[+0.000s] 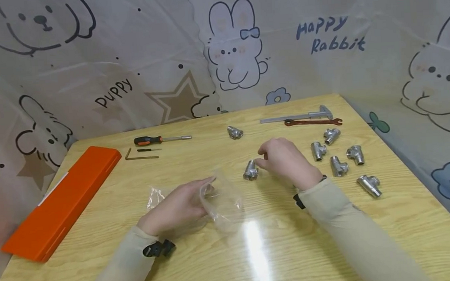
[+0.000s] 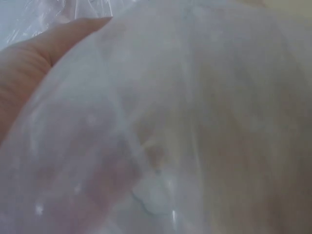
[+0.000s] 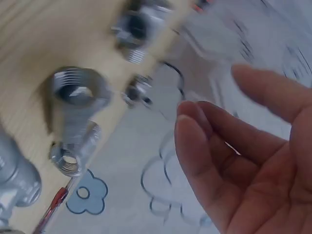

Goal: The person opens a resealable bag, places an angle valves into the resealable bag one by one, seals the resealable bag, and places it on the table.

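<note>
Right hand (image 1: 283, 160), fingers loosely bent and holding nothing, hovers just beside a silver metal tee-shaped pipe fitting (image 1: 250, 171) that lies on the pale yellow wood-grain table (image 1: 218, 267); whether its fingertips touch the metal cannot be told. Left hand (image 1: 178, 207) grips a clear, thin plastic bag (image 1: 227, 208), nearer the person and left of that fitting. Five similar silver fittings (image 1: 337, 167) lie to the right, near a reddish-brown metal wrench (image 1: 314, 122), and one more fitting (image 1: 235, 133) lies farther back.

Makeshift tabletop workspace, wood-grain table (image 1: 210, 272), screwdriver (image 1: 158, 139), caliper (image 1: 303, 116), wrench (image 1: 313, 122), metal tee fittings (image 1: 250, 171), cartoon-printed cloth backdrop (image 1: 155, 45)
</note>
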Motion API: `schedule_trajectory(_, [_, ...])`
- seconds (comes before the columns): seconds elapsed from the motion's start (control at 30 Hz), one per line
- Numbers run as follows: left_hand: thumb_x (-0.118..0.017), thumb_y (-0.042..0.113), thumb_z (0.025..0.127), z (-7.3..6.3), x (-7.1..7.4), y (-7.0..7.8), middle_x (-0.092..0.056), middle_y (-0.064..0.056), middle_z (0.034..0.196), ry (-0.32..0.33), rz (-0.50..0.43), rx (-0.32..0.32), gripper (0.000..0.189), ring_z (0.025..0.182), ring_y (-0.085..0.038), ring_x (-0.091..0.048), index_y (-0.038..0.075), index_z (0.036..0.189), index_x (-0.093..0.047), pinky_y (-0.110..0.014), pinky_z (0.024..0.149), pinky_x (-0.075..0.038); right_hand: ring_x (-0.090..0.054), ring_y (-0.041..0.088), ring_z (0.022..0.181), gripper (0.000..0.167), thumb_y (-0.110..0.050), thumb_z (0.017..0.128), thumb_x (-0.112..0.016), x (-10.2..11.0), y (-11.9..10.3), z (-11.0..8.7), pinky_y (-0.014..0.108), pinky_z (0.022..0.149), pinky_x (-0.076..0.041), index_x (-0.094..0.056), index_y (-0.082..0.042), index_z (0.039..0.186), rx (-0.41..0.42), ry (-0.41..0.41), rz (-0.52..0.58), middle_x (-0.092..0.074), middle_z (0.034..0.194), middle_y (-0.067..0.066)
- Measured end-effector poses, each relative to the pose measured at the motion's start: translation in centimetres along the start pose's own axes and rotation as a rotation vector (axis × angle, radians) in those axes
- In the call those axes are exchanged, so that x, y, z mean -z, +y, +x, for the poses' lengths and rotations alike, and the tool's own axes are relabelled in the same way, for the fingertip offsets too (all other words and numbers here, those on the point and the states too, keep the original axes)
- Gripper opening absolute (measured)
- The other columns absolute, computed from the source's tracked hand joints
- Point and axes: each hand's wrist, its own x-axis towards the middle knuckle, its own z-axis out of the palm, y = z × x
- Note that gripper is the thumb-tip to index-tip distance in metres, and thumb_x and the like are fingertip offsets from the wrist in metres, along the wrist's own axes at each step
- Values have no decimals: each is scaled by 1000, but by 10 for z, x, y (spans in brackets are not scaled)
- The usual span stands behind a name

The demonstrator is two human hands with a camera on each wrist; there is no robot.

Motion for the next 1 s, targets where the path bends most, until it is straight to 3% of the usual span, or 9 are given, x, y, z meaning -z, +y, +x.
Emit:
schedule_trajectory(0.1, [-84,24,80,0,2,-1,-59,-3,138,-26,5,-30,91,126,-15,-52,13,155,-33,-36,107,-41,-66,30,87,36,-30,89,-75,-9,-2,9,46,84,-54,-71,5,96,39,-56,-130,-70,99,17])
schedule_trajectory(0.2, [-84,27,80,0,4,-1,-57,-6,140,-46,12,-52,93,127,-16,-52,11,155,-32,-36,109,-39,-60,28,79,39,-38,83,-80,-16,-4,17,46,80,-53,-64,-4,74,41,-114,-213,-65,87,11])
schedule_trajectory(0.27, [-83,27,80,0,4,-2,-56,-7,141,-57,15,-59,93,128,-16,-51,12,156,-32,-36,109,-38,-56,26,76,41,-41,79,-83,-20,-5,21,45,79,-52,-59,-8,69,38,-145,-244,-61,82,7])
schedule_trajectory(0.43, [-83,25,81,0,3,-5,-53,-6,143,-73,7,-52,93,130,-16,-49,15,157,-30,-34,110,-37,-54,23,72,40,-40,78,-84,-28,-3,26,42,82,-49,-59,-9,76,1,-202,-215,-61,78,3])
schedule_trajectory(0.57, [-82,24,82,0,2,-7,-52,-6,145,-80,11,-48,92,131,-16,-48,14,157,-29,-33,111,-36,-53,20,68,38,-38,79,-84,-35,-4,28,36,67,-49,-59,-9,77,-10,-219,-205,-60,75,2])
schedule_trajectory(0.7, [-80,22,83,0,2,-8,-50,-5,146,-76,13,-34,91,132,-16,-46,13,157,-29,-34,112,-34,-55,20,68,37,-40,77,-84,-39,-6,30,34,62,-48,-61,-11,77,-4,-213,-219,-60,73,0])
schedule_trajectory(0.8, [-80,19,83,-1,2,-8,-51,-4,145,-67,4,-10,89,133,-16,-45,13,156,-30,-36,112,-34,-58,21,74,36,-37,77,-84,-39,-6,30,36,68,-51,-66,-8,88,-11,-219,-152,-63,81,2])
schedule_trajectory(1.0, [-80,20,83,-2,5,-10,-53,-2,144,-58,-6,33,89,132,-15,-46,16,157,-30,-36,112,-34,-62,25,98,61,-27,76,-87,-26,-9,21,41,90,-51,-63,2,125,11,-172,59,-68,110,9])
